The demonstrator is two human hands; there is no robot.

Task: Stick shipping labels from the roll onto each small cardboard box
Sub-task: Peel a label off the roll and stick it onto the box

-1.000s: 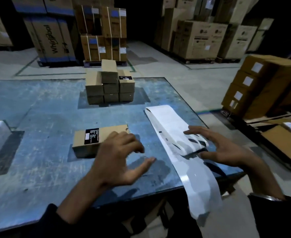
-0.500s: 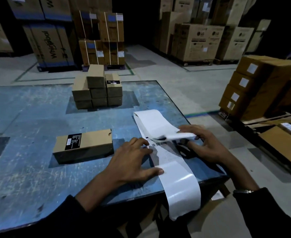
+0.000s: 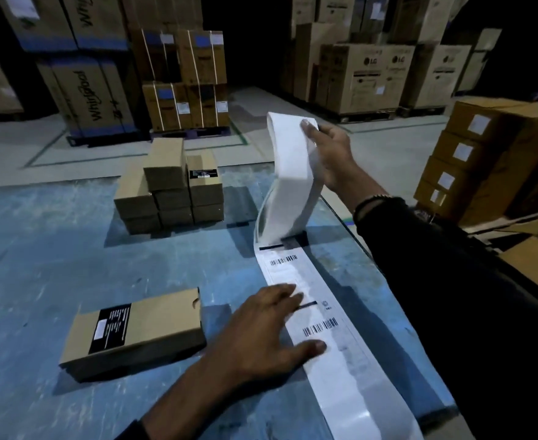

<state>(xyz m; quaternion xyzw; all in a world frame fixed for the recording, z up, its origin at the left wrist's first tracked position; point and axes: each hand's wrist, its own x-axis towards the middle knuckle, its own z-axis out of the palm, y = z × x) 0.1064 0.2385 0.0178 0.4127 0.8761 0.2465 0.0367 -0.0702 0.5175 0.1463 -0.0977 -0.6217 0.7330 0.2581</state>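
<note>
Right hand (image 3: 331,154) grips the label strip (image 3: 293,173), lifting it above the blue table (image 3: 39,265); left hand (image 3: 261,338) presses flat on the strip beside 1 small box (image 3: 134,331).

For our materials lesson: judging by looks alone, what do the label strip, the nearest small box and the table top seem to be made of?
Label strip: thin paper, glossy where it hangs over the edge; it bends in the right hand and catches light.
Nearest small box: matte brown cardboard with a tuck flap.
Table top: probably blue-painted metal; worn, scuffed patches.
</note>
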